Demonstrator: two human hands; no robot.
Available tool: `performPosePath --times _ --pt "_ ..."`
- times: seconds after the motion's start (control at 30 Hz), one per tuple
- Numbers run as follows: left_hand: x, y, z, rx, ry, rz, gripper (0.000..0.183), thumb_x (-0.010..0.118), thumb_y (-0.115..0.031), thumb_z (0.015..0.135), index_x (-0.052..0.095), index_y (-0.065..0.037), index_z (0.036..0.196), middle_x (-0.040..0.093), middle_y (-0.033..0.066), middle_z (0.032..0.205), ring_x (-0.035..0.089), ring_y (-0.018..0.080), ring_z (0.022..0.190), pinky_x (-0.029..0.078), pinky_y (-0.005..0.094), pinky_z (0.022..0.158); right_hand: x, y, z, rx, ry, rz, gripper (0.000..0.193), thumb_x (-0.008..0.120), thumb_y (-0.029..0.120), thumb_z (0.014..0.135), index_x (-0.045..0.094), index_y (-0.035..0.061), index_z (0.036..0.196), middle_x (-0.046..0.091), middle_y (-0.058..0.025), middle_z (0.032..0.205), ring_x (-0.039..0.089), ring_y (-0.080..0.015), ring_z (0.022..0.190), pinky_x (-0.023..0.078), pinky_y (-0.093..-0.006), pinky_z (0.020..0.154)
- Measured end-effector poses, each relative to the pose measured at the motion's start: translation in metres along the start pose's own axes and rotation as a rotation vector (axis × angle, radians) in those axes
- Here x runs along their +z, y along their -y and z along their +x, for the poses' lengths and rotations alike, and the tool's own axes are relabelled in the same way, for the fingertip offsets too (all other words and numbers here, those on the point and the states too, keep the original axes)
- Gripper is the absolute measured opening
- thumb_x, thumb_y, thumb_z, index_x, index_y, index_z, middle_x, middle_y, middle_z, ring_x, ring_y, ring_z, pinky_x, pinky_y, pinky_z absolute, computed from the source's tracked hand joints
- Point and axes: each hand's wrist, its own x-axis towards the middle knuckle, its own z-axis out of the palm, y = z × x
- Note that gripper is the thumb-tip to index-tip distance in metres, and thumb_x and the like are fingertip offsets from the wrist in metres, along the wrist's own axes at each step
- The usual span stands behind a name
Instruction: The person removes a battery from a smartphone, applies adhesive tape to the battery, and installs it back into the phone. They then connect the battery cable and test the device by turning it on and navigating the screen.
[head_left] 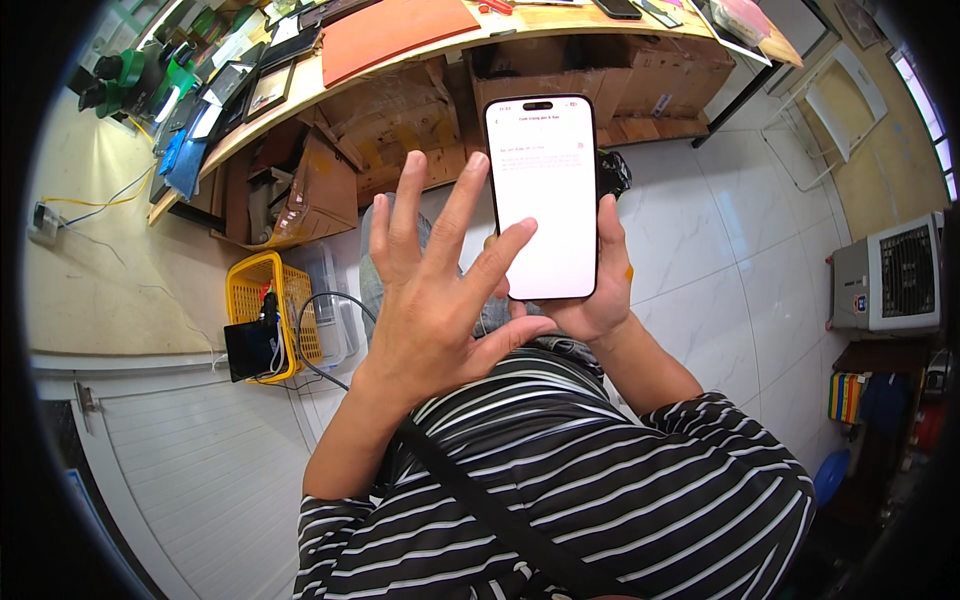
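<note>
A smartphone (546,200) with a lit, mostly white screen stands upright in the middle, a few lines of small text near its top. My right hand (603,290) grips it by the lower part, the thumb along its right edge and the other fingers mostly hidden behind. In front of its left side is my left hand (435,270), fingers spread and holding nothing. The left index fingertip lies over the lit screen; whether it touches the glass I cannot tell.
Ahead runs a wooden workbench (290,95) bearing an orange-red mat (395,38) and a green microscope (120,80). Cardboard boxes (400,125) sit beneath. A yellow basket (262,270) stands left, a black cable (330,296) beside it. An air cooler (885,280) and white folding chair (845,105) are right.
</note>
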Motion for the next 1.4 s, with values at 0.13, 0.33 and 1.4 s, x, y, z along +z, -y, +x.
performPosePath --times 0.13,0.33,1.4 --pt "0.001 -0.001 0.008 -0.012 -0.088 -0.022 0.071 0.069 -0.064 0.083 0.064 -0.021 0.139 0.027 0.0228 0.164 0.011 0.051 0.152 0.008 0.0676 0.115 0.006 -0.006 0.001 -0.034 -0.076 -0.112 0.085 0.028 0.073 0.1 0.049 0.0015 0.142 0.069 -0.0228 0.111 0.072 -0.0316 0.09 0.061 -0.0376 0.062" --pt "0.0 0.001 0.014 -0.046 -0.118 0.038 0.079 0.074 -0.06 0.082 0.057 -0.015 0.145 0.023 0.0247 0.165 0.008 0.0521 0.152 0.01 0.0706 0.113 0.012 -0.004 -0.002 0.017 -0.105 -0.221 0.088 0.026 0.075 0.099 0.049 0.0013 0.142 0.068 -0.0226 0.112 0.072 -0.0293 0.092 0.061 -0.0353 0.061" --pt "0.003 -0.001 -0.009 0.044 0.047 -0.048 0.057 0.08 -0.061 0.073 0.077 -0.025 0.118 0.037 0.0169 0.161 0.016 0.0489 0.152 0.017 0.0687 0.114 -0.002 0.016 0.005 -0.022 -0.039 0.002 0.086 0.029 0.076 0.098 0.048 0.0055 0.143 0.068 -0.0237 0.111 0.071 -0.0297 0.09 0.06 -0.0369 0.057"
